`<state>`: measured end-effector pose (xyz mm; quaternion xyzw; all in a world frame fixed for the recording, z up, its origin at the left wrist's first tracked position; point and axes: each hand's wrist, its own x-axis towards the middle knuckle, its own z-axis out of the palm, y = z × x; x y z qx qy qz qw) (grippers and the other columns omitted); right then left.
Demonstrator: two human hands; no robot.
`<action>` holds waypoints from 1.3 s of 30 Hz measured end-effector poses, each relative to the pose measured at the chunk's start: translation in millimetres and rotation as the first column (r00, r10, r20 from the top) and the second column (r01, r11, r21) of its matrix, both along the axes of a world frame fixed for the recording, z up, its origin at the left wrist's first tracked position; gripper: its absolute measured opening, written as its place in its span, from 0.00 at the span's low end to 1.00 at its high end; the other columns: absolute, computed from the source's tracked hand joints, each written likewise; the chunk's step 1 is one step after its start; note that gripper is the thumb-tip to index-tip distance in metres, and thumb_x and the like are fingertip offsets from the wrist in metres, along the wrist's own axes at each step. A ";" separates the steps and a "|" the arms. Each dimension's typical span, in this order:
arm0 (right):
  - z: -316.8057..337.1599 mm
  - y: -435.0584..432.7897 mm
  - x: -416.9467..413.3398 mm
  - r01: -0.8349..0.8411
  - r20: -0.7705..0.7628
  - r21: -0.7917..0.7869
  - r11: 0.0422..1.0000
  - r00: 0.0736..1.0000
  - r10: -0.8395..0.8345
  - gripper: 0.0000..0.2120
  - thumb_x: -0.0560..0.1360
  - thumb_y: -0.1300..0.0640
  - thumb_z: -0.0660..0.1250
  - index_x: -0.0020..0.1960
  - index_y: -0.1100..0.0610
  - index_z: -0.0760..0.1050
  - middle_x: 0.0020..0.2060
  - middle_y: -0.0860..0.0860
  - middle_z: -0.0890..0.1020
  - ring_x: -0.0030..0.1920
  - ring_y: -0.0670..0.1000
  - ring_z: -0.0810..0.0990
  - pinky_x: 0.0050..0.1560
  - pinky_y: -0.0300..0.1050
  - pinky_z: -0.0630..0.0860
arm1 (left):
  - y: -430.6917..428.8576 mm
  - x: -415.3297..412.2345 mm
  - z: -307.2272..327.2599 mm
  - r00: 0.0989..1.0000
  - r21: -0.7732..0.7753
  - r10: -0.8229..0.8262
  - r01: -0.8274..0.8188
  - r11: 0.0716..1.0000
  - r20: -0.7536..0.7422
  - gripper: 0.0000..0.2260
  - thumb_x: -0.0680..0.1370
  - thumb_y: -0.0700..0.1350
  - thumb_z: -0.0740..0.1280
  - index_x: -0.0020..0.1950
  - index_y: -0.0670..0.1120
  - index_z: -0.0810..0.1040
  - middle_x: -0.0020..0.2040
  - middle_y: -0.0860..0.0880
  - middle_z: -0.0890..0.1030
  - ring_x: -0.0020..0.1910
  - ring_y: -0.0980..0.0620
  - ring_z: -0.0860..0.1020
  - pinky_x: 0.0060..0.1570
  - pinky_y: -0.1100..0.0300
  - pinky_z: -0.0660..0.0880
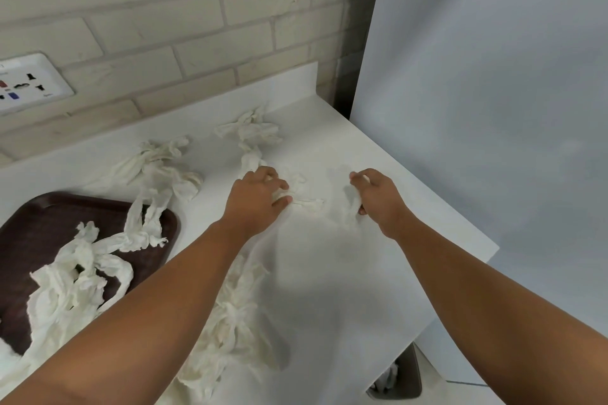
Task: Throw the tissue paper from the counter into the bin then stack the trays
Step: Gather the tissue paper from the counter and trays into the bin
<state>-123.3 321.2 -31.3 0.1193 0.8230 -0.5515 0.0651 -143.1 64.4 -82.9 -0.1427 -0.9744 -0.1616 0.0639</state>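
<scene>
Tissue paper (158, 171) lies scattered over the counter (329, 279), and the clearing looks barely begun: the left hand (258, 199) is curled round a twisted strand (306, 202) just ahead of it, while the right hand (375, 197) pinches a small wad (352, 207). More crumpled pieces sit beyond and to the left of the left hand, under its forearm, and across the brown tray (29, 233) further left. Below and behind the right arm, the bin (406, 378) holds some white paper, so most of the tossing and all the tray stacking seem left to do
</scene>
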 end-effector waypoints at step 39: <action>3.2 223.0 270.5 -0.013 0.225 -0.107 0.994 0.974 0.038 0.12 0.78 0.60 0.53 0.40 0.58 0.72 0.32 0.52 0.67 0.30 0.50 0.65 0.32 0.42 0.62 | 269.4 226.6 42.4 0.919 0.355 -0.152 0.015 0.935 0.363 0.02 0.75 0.43 0.72 0.47 0.50 0.84 0.40 0.57 0.79 0.39 0.61 0.75 0.35 0.75 0.65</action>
